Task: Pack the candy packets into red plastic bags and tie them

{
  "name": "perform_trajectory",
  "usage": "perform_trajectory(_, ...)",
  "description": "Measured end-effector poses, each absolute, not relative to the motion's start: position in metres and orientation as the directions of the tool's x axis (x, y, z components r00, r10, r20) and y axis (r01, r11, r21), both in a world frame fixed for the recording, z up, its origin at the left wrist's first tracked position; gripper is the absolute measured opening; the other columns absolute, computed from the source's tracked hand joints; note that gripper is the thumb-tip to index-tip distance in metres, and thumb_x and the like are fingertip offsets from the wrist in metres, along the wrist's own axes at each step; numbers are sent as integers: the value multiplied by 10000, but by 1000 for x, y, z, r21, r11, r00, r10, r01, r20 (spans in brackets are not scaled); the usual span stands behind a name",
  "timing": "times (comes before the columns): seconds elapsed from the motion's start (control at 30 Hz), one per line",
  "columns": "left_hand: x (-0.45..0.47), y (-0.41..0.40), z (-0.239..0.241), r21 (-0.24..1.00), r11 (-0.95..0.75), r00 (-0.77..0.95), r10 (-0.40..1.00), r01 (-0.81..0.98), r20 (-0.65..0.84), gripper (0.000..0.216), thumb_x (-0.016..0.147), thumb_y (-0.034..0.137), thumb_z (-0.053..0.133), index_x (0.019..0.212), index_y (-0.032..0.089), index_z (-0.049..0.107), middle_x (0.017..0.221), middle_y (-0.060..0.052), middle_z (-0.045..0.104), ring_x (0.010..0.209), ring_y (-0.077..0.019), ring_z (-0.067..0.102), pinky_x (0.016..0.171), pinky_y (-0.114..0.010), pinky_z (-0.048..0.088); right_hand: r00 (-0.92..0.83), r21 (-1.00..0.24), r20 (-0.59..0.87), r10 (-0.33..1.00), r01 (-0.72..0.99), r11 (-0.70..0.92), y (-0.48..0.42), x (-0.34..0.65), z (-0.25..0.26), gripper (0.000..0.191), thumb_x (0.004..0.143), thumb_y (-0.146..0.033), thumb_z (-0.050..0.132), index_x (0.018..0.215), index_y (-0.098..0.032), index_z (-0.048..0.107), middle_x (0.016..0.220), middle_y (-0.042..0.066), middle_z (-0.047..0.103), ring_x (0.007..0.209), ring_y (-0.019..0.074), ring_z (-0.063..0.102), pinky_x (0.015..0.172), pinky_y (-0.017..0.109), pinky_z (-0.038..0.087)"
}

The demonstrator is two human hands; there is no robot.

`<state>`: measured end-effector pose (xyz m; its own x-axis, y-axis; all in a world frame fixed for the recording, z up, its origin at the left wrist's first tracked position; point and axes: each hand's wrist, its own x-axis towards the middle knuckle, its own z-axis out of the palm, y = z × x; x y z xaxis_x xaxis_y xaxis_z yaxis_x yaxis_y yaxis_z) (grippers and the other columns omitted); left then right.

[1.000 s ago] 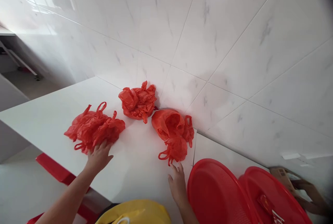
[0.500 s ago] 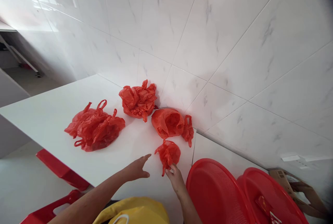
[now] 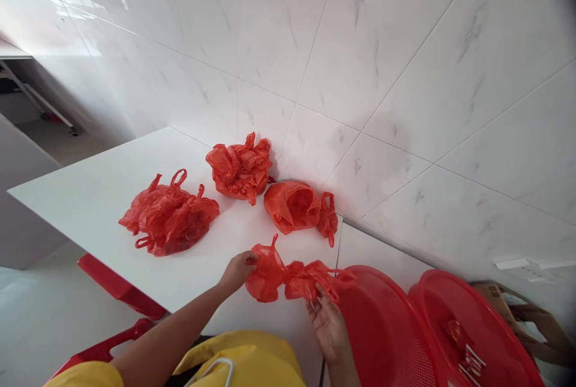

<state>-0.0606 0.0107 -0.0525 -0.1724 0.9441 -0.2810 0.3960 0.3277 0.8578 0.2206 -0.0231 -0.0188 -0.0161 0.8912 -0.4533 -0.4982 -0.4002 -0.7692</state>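
My left hand (image 3: 238, 272) pinches the left side of a thin red plastic bag (image 3: 265, 276) above the white table. Crumpled red film, bunched in the middle, spreads right to my right hand (image 3: 327, 318), whose fingers close on it from below. I cannot tell whether both hands hold one bag or two. Just behind lie an open-mouthed red bag (image 3: 281, 204) and a small crumpled red bag (image 3: 329, 224). Farther back by the wall sits a bunched red bag (image 3: 238, 171). On the left of the table rests a large pile of red bags (image 3: 168, 219) with loop handles up.
The white table (image 3: 85, 189) meets a tiled wall (image 3: 342, 75). At my right stand a large red mesh basket (image 3: 382, 327) and another red basket (image 3: 454, 303) with small packets inside. A cardboard box (image 3: 508, 309) is beyond. A red stool (image 3: 121, 288) is left below the table edge.
My left hand has reached right and taken hold of the red plastic bag. My right hand has moved right, and the crumpled bag is now spread out between my hands.
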Motion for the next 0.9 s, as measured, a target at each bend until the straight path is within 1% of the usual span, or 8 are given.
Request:
perform_trajectory(0.13,-92,6,-53,844,376,-297,915,382,-273,159,707,191,501,849,193,574,821,-8,639,798,-195,614,722,-307,472,7,-805,-422,907,-463,-371,-15,240,-13,217,750,-408,696,948,-332,741,1091,93,704,999,268,653,954,501,493)
perform_trajectory(0.23,-96,-1,-54,839,386,-297,912,384,-283,147,713,217,498,838,196,573,817,-10,646,787,-201,625,705,-312,482,20,-825,-388,921,-452,-338,-12,241,-8,179,758,-404,689,916,-342,746,1114,116,697,1008,288,654,943,524,497)
perform_trajectory(0.33,-81,-1,-53,841,353,-202,934,410,-294,130,664,189,512,767,196,592,748,-3,653,744,-207,627,670,-314,483,42,-816,-376,926,-487,-309,-12,237,-1,198,753,-417,695,932,-342,736,1113,85,705,1041,287,650,935,520,508)
perform_trajectory(0.43,-54,11,-40,860,262,-40,961,438,-273,141,612,143,518,707,194,608,690,9,654,684,-194,608,635,-302,471,22,-806,-363,932,-509,-302,-13,237,7,258,766,-429,679,1005,-340,718,1144,62,699,1094,278,635,968,510,499)
perform_trajectory(0.5,-34,25,-23,876,177,49,974,449,-222,153,614,131,519,713,195,617,700,10,656,685,-184,594,645,-292,460,24,-815,-358,933,-496,-300,-15,240,13,263,777,-443,661,1007,-332,721,1159,66,694,1117,276,626,983,496,493)
perform_trajectory(0.6,-11,46,10,888,56,97,989,457,-112,166,688,139,472,763,213,601,769,9,647,748,-172,580,702,-280,438,85,-822,-346,934,-508,-258,-20,246,19,286,759,-436,678,1016,-314,715,1160,57,695,1122,268,620,982,471,495)
perform_trajectory(0.77,-6,54,55,868,-77,44,997,491,64,151,757,147,408,789,232,529,816,8,607,746,-158,551,699,-272,410,131,-804,-349,928,-550,-224,-25,243,23,312,726,-364,727,1025,-277,706,1139,55,695,1056,245,630,932,429,513)
perform_trajectory(0.9,-24,34,55,850,8,-57,998,527,25,122,771,176,420,812,244,512,778,28,602,715,-155,551,670,-266,408,76,-859,-296,952,-456,-231,-13,230,23,267,751,-369,713,982,-235,717,1079,63,703,971,229,638,861,381,522)
